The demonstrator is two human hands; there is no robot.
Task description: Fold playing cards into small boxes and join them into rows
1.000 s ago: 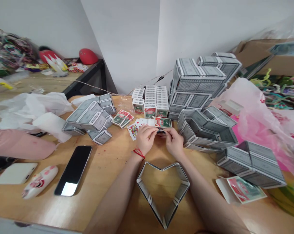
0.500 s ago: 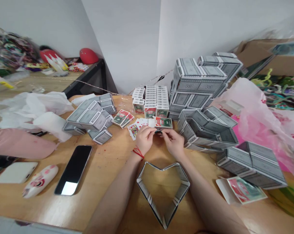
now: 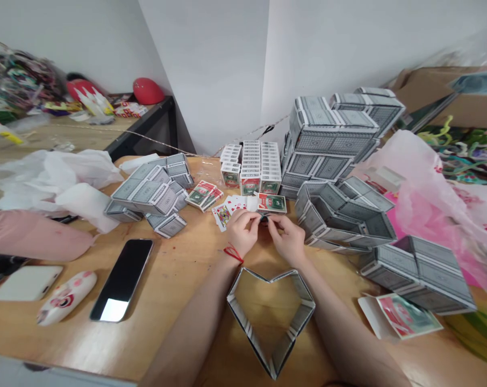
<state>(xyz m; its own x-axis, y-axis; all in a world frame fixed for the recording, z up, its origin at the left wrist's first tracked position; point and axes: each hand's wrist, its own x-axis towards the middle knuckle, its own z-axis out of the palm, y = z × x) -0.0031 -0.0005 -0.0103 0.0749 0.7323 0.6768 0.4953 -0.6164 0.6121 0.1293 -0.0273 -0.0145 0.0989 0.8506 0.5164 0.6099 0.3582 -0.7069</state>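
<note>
My left hand (image 3: 242, 232) and my right hand (image 3: 286, 236) meet over the middle of the table. Both are closed, pinching between the fingertips a small bent playing card (image 3: 263, 218), seen nearly edge-on with a dark side showing. Loose face-up playing cards (image 3: 223, 213) lie just beyond my left hand. Behind the fingers rests an open red and green card box (image 3: 271, 202). Between my forearms stands a heart-shaped frame (image 3: 248, 329) built of joined folded cards.
Stacked card-built blocks (image 3: 324, 134) rise at the back right, with an open card structure (image 3: 344, 215) before them. Rows of card boxes (image 3: 250, 166) stand at the back. On the left are a card-built piece (image 3: 147, 191), a phone (image 3: 121, 279) and a patterned case (image 3: 67, 298).
Both hands stay together with the small card pinched between them. The fingers have shifted only slightly, and the whole view has moved a little.
</note>
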